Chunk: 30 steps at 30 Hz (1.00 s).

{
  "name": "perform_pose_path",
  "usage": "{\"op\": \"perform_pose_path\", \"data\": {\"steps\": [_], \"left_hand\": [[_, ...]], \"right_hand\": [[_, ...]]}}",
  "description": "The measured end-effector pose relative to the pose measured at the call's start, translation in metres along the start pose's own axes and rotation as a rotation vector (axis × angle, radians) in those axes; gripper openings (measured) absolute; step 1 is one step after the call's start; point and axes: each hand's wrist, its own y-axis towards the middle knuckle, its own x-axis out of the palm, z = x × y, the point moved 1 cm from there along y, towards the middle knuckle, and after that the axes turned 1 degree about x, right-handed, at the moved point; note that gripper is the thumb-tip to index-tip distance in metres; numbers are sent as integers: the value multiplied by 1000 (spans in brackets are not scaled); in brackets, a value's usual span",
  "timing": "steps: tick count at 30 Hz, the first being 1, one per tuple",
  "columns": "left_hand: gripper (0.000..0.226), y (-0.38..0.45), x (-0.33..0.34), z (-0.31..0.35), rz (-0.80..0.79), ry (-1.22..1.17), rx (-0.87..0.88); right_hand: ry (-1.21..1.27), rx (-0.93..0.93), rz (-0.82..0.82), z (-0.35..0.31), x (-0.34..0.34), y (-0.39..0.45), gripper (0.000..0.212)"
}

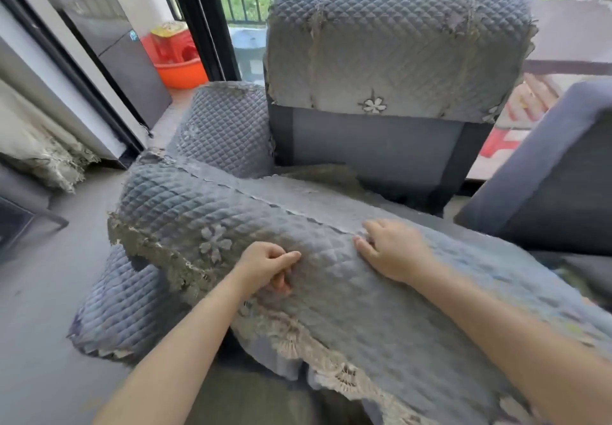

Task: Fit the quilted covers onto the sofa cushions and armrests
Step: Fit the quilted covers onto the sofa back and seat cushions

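Note:
A grey-blue quilted cover (331,279) with a lace hem and a stitched flower lies over the seat cushion in front of me. My left hand (268,267) pinches a fold of this cover near the flower. My right hand (390,252) lies on the cover further right, its fingers curled into the fabric at a seam. A second quilted cover (397,47) hangs over the top of the sofa backrest, and another (225,126) wraps the left armrest. A bare blue cushion (546,176) leans at the right.
Another quilted cover (126,305) hangs over the sofa's left front, down by the grey floor. An orange basin (182,73) with a red stool stands by the balcony door. Railings and grass show behind the sofa. A lace-edged curtain (43,156) hangs at the left.

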Motion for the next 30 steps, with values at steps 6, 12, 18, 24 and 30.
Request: {"op": "perform_pose_path", "data": {"steps": [6, 12, 18, 24, 30], "left_hand": [[44, -40, 43, -141, -35, 229, -339], [34, -61, 55, -202, -160, 558, -371], [21, -52, -42, -230, 560, 311, -377], [53, -9, -163, -246, 931, 39, -380], [49, 44, -236, -296, 895, -195, -533]], "right_hand": [[80, -43, -425, -46, 168, -26, 48], [9, 127, -495, -86, 234, -44, 47], [45, 123, -373, -107, 250, -27, 44], [120, -7, -277, -186, 230, 36, 53], [207, -105, -155, -279, 198, 127, 66]]}}
